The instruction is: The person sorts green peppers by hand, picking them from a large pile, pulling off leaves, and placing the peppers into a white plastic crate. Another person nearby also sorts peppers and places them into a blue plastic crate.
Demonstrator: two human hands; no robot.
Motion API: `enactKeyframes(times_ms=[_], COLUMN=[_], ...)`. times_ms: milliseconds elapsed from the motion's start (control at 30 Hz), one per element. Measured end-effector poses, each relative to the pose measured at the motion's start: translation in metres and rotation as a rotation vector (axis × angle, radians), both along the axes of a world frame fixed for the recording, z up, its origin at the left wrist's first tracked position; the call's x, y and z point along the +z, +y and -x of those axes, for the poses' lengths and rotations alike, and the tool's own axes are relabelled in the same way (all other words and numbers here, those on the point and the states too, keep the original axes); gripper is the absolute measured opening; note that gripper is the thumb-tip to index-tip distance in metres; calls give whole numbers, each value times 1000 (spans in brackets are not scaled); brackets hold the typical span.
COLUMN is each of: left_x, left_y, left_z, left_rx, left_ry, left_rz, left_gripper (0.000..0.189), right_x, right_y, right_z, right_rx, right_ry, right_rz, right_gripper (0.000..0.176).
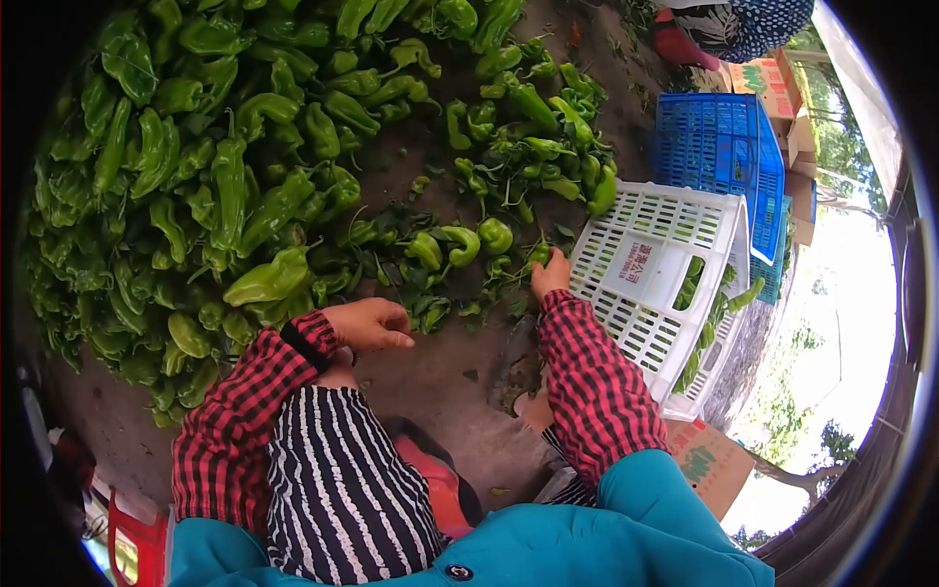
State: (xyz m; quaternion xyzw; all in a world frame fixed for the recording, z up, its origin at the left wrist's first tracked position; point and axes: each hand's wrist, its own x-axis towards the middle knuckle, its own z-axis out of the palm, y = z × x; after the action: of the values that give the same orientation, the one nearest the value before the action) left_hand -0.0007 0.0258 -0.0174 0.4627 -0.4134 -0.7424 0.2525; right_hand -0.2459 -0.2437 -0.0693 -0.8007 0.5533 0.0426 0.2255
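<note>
Teal smooth cloth (548, 548) with a dark round button lies nearest at 6 o'clock, giving way to red-and-black checked sleeves (602, 377). At 7 o'clock, black-and-white striped fabric (342, 489) covers a raised knee; the left forearm lies close against it, perhaps for support in this low posture. The left hand (368, 324), towards 8 o'clock, has loosely curled fingers and seems to grip nothing. Just right of centre, towards 2 o'clock, the right hand (551, 274) has its fingers closed around what looks like a small green pepper (539, 254); the light pinch probably suits its small size.

Glossy, wrinkled, tapering green peppers (230, 191) form a broad heap on the bare brown ground (440, 377) from 9 to 12 o'clock, with a smaller leafy pile (548, 147) near 1 o'clock. Limp dark leaves lie among the nearer peppers, short of both piles.

A rigid white lattice-walled plastic crate (608, 256) stands at 3 o'clock, with more peppers inside, presumably placed there for its short reach from the right hand. Beyond it, towards 2 o'clock, is a blue slotted plastic crate (706, 147); a printed brown cardboard box (709, 465) sits at 4 o'clock. Another person (768, 24) in patterned clothing is near 1 o'clock.
</note>
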Motion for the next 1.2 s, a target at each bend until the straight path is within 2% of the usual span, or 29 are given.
enactKeyframes(times_ms=[67,100,167,200,233,267,300,333,400,433,467,500,533,567,633,667,700,767,833,900,967,1000,1100,1133,1200], left_x=[-1,-2,-2,-4,-3,-2,0,3,14,19,24,28,35,28,6,-2,-7,-5,8,3,-2,-4,-2,0,1], left_y=[4,5,5,4,1,-2,-4,-8,-16,-18,-21,-23,-25,-23,-13,-10,-8,-4,-7,-5,-5,-6,-8,-9,-9], left_z=[-4,-5,-5,-4,-3,-2,0,1,0,2,4,5,3,3,1,4,6,3,-3,-3,-2,-2,0,-1,1], left_rx=[77,82,158,148,148,208,269,271,431,428,578,728,792,789,680,687,711,739,845,856,867,907,932,924,874], left_ry=[-12,-14,12,-34,-32,77,185,189,392,393,572,751,859,853,834,832,826,811,661,640,625,641,619,579,578], left_rz=[-13,-31,-16,55,60,-92,-246,-244,-367,-367,-430,-490,-526,-525,-519,-526,-452,-380,-417,-403,-388,-404,-423,-424,-439], left_gripper=[40,40,39,37,37,39,42,42,47,47,49,52,41,41,26,26,20,15,12,12,13,14,16,17,24], right_x=[-20,2,-19,-26,-31,-32,35,48,85,96,112,100,84,68,45,34,32,36,32,37,47,52,67,76,96], right_y=[9,9,-7,-20,-34,-42,-16,-11,27,54,77,91,92,88,67,60,58,52,31,17,10,10,20,28,49], right_z=[-4,-25,-4,10,23,29,-16,-15,-36,-47,-56,-54,-53,-55,-61,-66,-74,-92,-96,-90,-80,-73,-45,-43,-44], right_rx=[-248,-467,-296,-299,-345,-386,-624,-601,-470,-340,-283,45,161,274,459,415,416,451,421,393,59,60,-483,-482,-671], right_ry=[265,246,304,306,154,2,-262,-449,-642,-747,-759,-781,-698,-614,-126,-44,-45,333,353,383,-63,-59,-652,-655,-1018], right_rz=[188,-18,58,61,46,31,-176,-246,-393,-495,-817,-851,-695,-540,13,-7,-17,-56,-69,-79,-220,-218,-828,-827,-1213], right_gripper=[43,49,49,49,46,43,39,43,43,47,48,45,44,43,49,57,57,59,58,58,55,55,43,43,38])
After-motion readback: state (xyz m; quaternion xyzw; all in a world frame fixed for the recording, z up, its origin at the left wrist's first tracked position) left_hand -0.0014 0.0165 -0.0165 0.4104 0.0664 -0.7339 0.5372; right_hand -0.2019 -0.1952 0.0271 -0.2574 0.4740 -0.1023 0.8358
